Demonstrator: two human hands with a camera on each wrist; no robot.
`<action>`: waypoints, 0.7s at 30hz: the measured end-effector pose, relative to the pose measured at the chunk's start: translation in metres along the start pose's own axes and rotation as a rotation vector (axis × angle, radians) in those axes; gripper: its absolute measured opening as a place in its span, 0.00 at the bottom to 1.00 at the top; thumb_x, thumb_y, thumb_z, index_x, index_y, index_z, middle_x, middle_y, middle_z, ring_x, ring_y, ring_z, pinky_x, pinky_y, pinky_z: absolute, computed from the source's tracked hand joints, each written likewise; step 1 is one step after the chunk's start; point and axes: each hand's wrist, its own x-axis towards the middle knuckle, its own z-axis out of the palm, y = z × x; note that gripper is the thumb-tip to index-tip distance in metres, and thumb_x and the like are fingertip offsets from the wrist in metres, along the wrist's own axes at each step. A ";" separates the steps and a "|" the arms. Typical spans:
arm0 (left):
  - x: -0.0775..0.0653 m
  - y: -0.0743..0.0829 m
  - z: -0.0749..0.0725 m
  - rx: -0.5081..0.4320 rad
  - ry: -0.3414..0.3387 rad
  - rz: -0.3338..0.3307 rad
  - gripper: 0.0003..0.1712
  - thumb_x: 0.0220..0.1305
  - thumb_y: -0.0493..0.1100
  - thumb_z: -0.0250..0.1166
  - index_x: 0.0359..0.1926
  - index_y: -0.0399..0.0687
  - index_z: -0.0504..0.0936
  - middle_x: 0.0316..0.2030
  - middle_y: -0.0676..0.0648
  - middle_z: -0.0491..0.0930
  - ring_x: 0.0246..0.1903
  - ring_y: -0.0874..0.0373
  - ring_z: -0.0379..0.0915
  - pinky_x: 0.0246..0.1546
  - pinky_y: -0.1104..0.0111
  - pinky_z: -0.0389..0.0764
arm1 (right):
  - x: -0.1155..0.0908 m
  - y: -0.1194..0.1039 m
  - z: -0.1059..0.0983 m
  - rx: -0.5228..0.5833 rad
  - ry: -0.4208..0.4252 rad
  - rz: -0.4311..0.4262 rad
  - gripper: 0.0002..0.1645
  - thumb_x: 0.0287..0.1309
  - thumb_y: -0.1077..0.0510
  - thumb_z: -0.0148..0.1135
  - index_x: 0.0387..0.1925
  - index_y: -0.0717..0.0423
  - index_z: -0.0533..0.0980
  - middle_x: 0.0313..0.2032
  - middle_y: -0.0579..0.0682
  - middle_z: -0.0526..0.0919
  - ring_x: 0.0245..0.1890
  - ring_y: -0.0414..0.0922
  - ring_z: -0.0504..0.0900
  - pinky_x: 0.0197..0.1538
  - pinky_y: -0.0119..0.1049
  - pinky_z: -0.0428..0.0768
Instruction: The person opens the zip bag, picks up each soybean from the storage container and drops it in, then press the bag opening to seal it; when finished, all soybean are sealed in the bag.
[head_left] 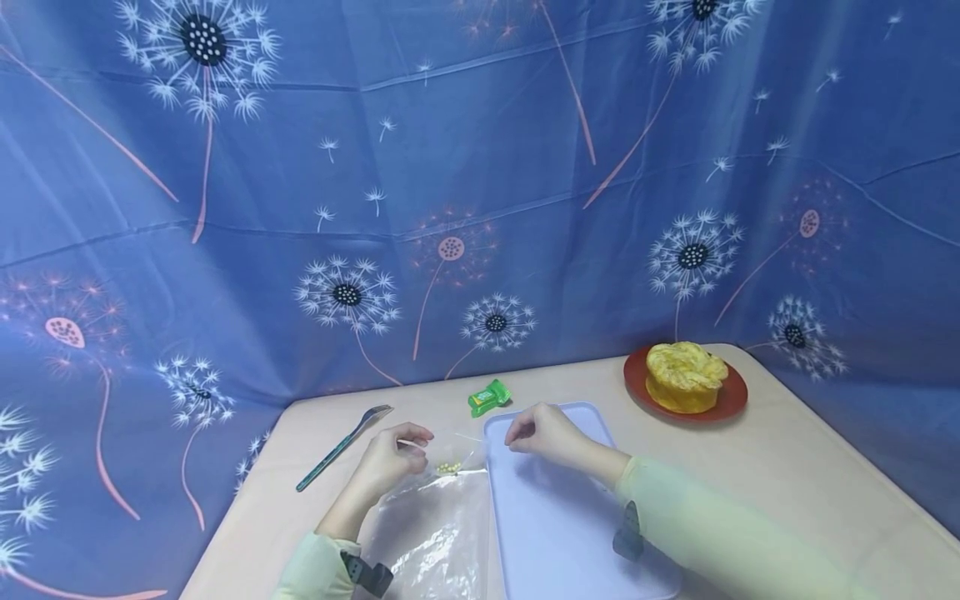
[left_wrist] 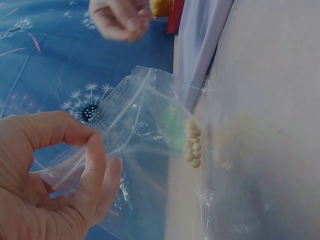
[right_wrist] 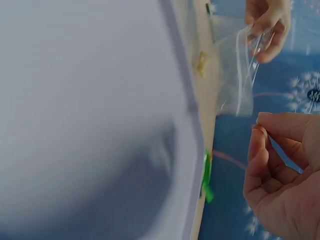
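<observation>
My left hand (head_left: 386,462) pinches the zip edge of a clear zip bag (left_wrist: 137,112) between thumb and fingers. The bag's body lies along the table on the tray's left. Several small pale-yellow balls (left_wrist: 194,142) sit clustered in the bag, below the raised edge. Over the far part of the pale lavender tray (head_left: 536,533) is my right hand (head_left: 551,437), its thumb and index fingertips (right_wrist: 260,124) brought together. Nothing clearly shows between them. In the right wrist view this hand is a short way from the bag's zip edge.
A green-wrapped packet (head_left: 489,398) lies just beyond the tray. To the left is a fork (head_left: 341,450) with a dark teal handle. At the back right a red plate (head_left: 637,379) bears a yellow bread-like cake (head_left: 684,379). Blue dandelion-print cloth (head_left: 480,192) hangs behind the table.
</observation>
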 end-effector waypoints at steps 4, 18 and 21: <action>-0.002 0.002 0.000 0.001 0.001 0.001 0.25 0.42 0.27 0.64 0.47 0.37 0.85 0.41 0.41 0.82 0.36 0.54 0.81 0.33 0.64 0.84 | 0.018 -0.015 0.018 0.031 0.006 0.010 0.04 0.51 0.67 0.73 0.28 0.57 0.86 0.28 0.44 0.87 0.27 0.35 0.79 0.35 0.30 0.80; -0.002 0.001 0.000 0.042 -0.003 0.018 0.24 0.43 0.26 0.63 0.46 0.40 0.86 0.38 0.46 0.82 0.36 0.52 0.81 0.34 0.63 0.84 | 0.045 -0.037 0.053 0.029 -0.015 -0.025 0.03 0.53 0.68 0.72 0.29 0.59 0.86 0.28 0.46 0.87 0.27 0.44 0.81 0.31 0.29 0.78; -0.002 0.001 0.000 0.057 0.001 0.010 0.24 0.43 0.27 0.64 0.46 0.40 0.86 0.38 0.47 0.82 0.36 0.54 0.81 0.34 0.64 0.84 | 0.046 -0.036 0.054 0.029 -0.014 -0.026 0.04 0.53 0.68 0.72 0.29 0.58 0.86 0.28 0.46 0.87 0.27 0.45 0.82 0.31 0.30 0.79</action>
